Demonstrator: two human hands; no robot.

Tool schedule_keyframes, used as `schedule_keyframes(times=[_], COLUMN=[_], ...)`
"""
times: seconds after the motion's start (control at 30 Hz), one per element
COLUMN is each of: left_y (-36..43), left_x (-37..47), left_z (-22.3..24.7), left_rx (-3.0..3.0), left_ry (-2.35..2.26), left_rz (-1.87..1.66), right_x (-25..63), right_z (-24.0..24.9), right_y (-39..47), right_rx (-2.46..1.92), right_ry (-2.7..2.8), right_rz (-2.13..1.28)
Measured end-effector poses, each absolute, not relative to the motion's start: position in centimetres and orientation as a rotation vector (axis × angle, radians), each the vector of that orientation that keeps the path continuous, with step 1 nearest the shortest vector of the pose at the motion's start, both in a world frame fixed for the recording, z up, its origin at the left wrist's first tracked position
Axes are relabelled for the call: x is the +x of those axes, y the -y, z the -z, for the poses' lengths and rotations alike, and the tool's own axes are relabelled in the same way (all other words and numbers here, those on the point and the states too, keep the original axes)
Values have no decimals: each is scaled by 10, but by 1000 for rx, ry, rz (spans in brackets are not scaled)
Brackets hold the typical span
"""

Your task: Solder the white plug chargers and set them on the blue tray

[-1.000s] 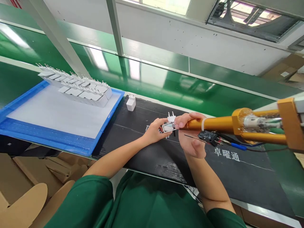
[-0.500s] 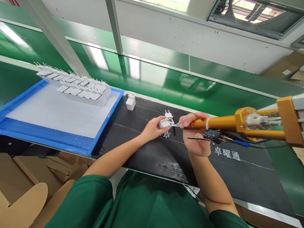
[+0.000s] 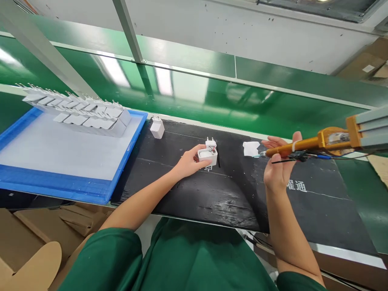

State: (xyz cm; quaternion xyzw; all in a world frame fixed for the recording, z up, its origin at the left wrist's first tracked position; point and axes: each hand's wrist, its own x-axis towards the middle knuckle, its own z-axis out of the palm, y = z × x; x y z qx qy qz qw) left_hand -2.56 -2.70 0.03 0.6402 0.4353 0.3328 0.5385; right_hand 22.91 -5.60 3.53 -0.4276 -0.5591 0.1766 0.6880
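Note:
My left hand [image 3: 193, 162] grips an opened white plug charger [image 3: 208, 157] between thumb and fingers. The charger's two-pin end piece is tipped up at the back, with thin wires showing inside. My right hand [image 3: 280, 165] has its fingers spread and the thumb apart around a gold-coloured dispensing gun [image 3: 298, 147], not wrapped round it. The gun's pale tapered tip touches or hangs just over a piece of white paper or cloth [image 3: 251, 148]. A small black switch with a lever sits on the gun's side. Another white charger [image 3: 157, 127] stands upright left of my hands.
At the left lies a blue tray [image 3: 113, 186] lined with white. Rows of white chargers [image 3: 97, 119], pins up, stand in it. A black mat [image 3: 182, 198] covers the bench. Cardboard boxes [image 3: 33, 238] are at lower left; a metal post [image 3: 129, 32] rises behind.
My right hand and the dispensing gun have moved right, away from the charger, and the hand's fingers have spread. The white piece by the tip now shows. My left hand still holds the charger.

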Motion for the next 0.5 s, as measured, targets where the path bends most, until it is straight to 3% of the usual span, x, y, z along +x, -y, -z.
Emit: schedule_keyframes(times=[0.5], left_y=[25], left_x=[-26], left_z=[-4], left_rx=[1279], left_ry=[-994], left_rz=[-747], right_x=[267], right_z=[-17], right_y=[57], right_rx=[-983], right_ry=[1119], right_rz=[-218])
